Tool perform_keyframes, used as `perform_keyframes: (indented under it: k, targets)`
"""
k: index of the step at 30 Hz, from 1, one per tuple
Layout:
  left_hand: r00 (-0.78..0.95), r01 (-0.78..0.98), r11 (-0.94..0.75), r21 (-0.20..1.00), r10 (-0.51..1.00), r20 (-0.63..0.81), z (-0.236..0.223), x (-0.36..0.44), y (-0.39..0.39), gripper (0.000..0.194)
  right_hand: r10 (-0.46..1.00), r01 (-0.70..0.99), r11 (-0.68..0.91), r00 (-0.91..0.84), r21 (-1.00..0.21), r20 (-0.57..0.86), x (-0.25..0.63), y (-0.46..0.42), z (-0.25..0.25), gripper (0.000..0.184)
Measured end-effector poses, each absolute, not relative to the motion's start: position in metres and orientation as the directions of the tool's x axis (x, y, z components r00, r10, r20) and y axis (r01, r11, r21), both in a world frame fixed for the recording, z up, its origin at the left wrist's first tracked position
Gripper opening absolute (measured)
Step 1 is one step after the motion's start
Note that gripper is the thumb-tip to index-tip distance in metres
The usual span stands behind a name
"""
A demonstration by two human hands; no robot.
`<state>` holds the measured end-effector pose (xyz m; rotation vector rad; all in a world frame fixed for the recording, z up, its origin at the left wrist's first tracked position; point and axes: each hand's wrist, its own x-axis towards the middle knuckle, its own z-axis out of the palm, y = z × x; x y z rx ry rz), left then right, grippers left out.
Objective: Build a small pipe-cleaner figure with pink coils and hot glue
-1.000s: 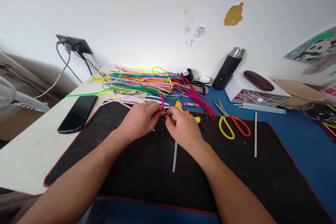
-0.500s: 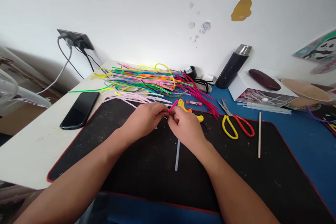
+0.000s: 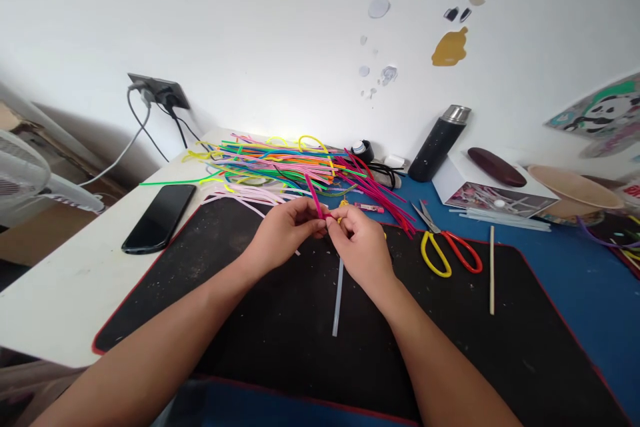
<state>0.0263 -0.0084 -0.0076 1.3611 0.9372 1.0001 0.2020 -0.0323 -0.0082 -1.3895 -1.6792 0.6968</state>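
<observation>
Both hands meet over the far part of a black mat (image 3: 250,320). My left hand (image 3: 283,233) and my right hand (image 3: 363,247) pinch a short magenta pipe cleaner (image 3: 315,197) between their fingertips; its free end sticks up and to the left. A clear glue stick (image 3: 339,297) lies on the mat just below my right hand. A yellow object (image 3: 343,203) is mostly hidden behind my right hand.
A pile of coloured pipe cleaners (image 3: 280,163) lies behind the hands. Yellow and red scissors (image 3: 443,243) and a wooden stick (image 3: 492,270) lie to the right, a phone (image 3: 160,217) to the left. A black flask (image 3: 441,143), a white box (image 3: 493,187) and a bowl (image 3: 575,190) stand at the back right.
The free end of the magenta pipe cleaner has swung from low and rightward to upright again. The hands stay together at the same spot; the camera shifted slightly.
</observation>
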Motion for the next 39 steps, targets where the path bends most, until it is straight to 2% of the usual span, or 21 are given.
perform_keyframes:
  k: [7,14,22,28,33,39]
  targets:
    - [0.278,-0.052,-0.025,0.998,0.96,0.038,-0.004,0.023,-0.007,0.034,0.959,0.51,0.275,-0.091,-0.815,0.267,0.202,-0.035,-0.006,0.015]
    - [0.285,0.001,-0.043,0.999,0.958,0.041,0.002,0.018,-0.006,0.032,0.971,0.427,0.24,-0.098,-0.872,0.219,0.201,-0.035,-0.004,0.019]
    - [0.385,-0.121,0.104,0.987,0.922,-0.05,0.003,0.021,-0.005,0.039,0.98,0.354,0.195,-0.047,-0.915,0.191,0.2,-0.035,-0.002,0.02]
    - [0.321,-0.149,0.064,0.987,0.947,-0.013,0.001,0.022,-0.006,0.04,0.979,0.319,0.202,-0.057,-0.926,0.194,0.2,-0.035,-0.005,0.021]
    - [0.268,-0.128,0.032,0.991,0.963,0.003,0.004,0.018,-0.005,0.041,0.979,0.29,0.199,-0.095,-0.936,0.178,0.201,-0.034,-0.008,0.02]
    - [0.209,0.027,-0.033,0.999,0.977,0.027,0.005,0.009,-0.002,0.037,0.974,0.17,0.224,-0.006,-0.96,0.227,0.206,-0.029,-0.008,0.03]
